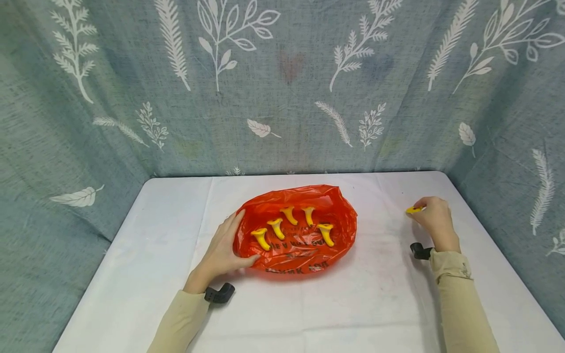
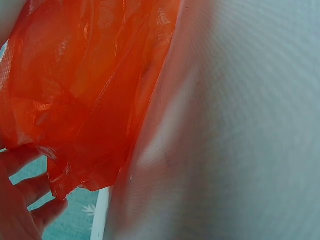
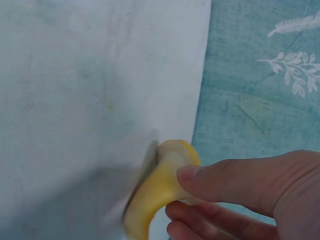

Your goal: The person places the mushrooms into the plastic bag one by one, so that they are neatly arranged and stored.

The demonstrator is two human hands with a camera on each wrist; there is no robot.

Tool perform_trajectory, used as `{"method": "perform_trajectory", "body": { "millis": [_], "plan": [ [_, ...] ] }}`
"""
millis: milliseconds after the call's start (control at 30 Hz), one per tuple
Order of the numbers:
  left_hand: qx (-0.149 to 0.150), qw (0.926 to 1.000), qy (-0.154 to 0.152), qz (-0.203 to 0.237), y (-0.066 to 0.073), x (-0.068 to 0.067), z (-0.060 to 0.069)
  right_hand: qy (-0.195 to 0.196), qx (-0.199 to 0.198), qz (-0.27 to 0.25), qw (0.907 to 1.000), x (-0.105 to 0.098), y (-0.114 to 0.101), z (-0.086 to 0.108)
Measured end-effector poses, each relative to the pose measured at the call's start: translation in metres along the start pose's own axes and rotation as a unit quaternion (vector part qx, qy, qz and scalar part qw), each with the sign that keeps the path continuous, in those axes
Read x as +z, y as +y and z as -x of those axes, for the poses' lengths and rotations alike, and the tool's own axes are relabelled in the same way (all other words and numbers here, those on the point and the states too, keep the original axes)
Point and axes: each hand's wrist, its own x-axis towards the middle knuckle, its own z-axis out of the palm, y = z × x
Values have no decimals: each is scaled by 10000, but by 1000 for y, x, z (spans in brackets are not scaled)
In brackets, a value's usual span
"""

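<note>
A red plastic bag [image 1: 300,267] with dark print lies spread open on the table. Several yellow trumpet-shaped mushrooms, like chanterelles [image 1: 326,234], rest inside it. My left hand [image 1: 222,247] holds the bag's left side, thumb at the front rim and fingers round the back. In the left wrist view the fingers [image 2: 35,192] touch the red plastic [image 2: 85,100]. Off to the right, my right hand [image 1: 434,218] pinches another yellow chanterelle [image 3: 162,182] between thumb and fingers, just over or on the white cloth; the exact height is hard to tell.
A white cloth [image 1: 353,314] covers the table, whose far edge meets a grey-green curtain [image 1: 282,98] with white leaf prints. The curtain also hangs along both sides. A black wrist camera [image 1: 219,293] sits on the left wrist, another black camera [image 1: 420,251] on the right.
</note>
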Motion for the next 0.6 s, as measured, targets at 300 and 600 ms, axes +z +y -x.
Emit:
{"method": "perform_trajectory", "body": {
  "millis": [300,600],
  "plan": [
    [-38,10000,-37,42,0,1,-1,179,55,-28,9998,5,4,-2],
    [-18,10000,-12,35,-1,1,0,326,50,-89,9994,8,6,-4]
  ]
}}
